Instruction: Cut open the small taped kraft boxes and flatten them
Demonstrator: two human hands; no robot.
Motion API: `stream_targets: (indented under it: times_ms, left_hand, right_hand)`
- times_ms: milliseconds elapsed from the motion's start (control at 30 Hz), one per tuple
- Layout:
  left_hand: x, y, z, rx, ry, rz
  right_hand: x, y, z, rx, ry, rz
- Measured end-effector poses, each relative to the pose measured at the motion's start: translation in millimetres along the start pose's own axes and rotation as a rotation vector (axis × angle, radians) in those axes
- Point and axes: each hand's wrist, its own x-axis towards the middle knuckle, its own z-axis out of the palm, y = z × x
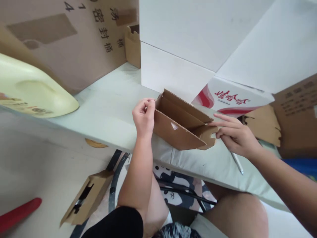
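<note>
A small brown cardboard box (179, 127), half folded with its flaps standing up, rests at the near edge of a pale table (106, 109). My left hand (143, 115) is closed in a pinch on the box's left end flap. My right hand (234, 135) grips the right end, with its fingers stretched along a notched flap and the thumb underneath. A thin pen-like stick (237, 162) pokes out below my right hand.
White boxes (178, 49) stand close behind, one with red print (232, 97). A large brown carton (74, 43) and a yellowish plastic jug (32, 89) sit at left. More cardboard (264, 127) lies at right. On the floor lie a folded cardboard piece (86, 200) and a red object (18, 213).
</note>
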Motion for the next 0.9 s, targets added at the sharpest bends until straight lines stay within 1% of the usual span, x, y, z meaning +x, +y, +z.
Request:
stream_targets:
  times_ms: [67, 133, 167, 233, 300, 367, 467, 500, 633, 767, 900]
  left_hand:
    - [0, 1, 2.3, 0.004, 0.040, 0.010]
    - [0, 2, 4.9, 0.011, 0.048, 0.005]
    - [-1, 3, 6.2, 0.012, 0.036, -0.009]
    - [-3, 4, 8.4, 0.007, -0.001, -0.046]
    - [-4, 5, 9.4, 0.007, -0.022, -0.070]
    - [-5, 5, 9.2, 0.017, -0.012, -0.074]
    - [-4, 6, 8.4, 0.034, 0.006, -0.064]
    - [-3, 6, 8.3, 0.043, 0.002, -0.061]
    - [-2, 5, 8.2, 0.111, -0.057, -0.048]
    - [-2, 5, 7.5, 0.159, -0.106, -0.054]
    - [0, 8, 5.3, 0.172, -0.143, -0.123]
  right_hand:
    - [-10, -13, 11, 0.137, 0.073, 0.181]
    - [-13, -27, 23, 0.240, 0.160, 0.334]
    - [-13, -33, 29, 0.272, 0.204, 0.392]
    - [-10, -40, 42, 0.303, 0.268, 0.458]
    - [-7, -42, 52, 0.327, 0.304, 0.478]
    - [-6, -41, 59, 0.377, 0.352, 0.479]
    - [-10, -38, 63, 0.439, 0.450, 0.468]
    - [-11, -38, 62, 0.429, 0.452, 0.474]
    - [-13, -41, 57, 0.337, 0.380, 0.524]
    - [-10, -45, 56, 0.404, 0.402, 0.499]
    - [-5, -46, 60, 0.444, 0.381, 0.499]
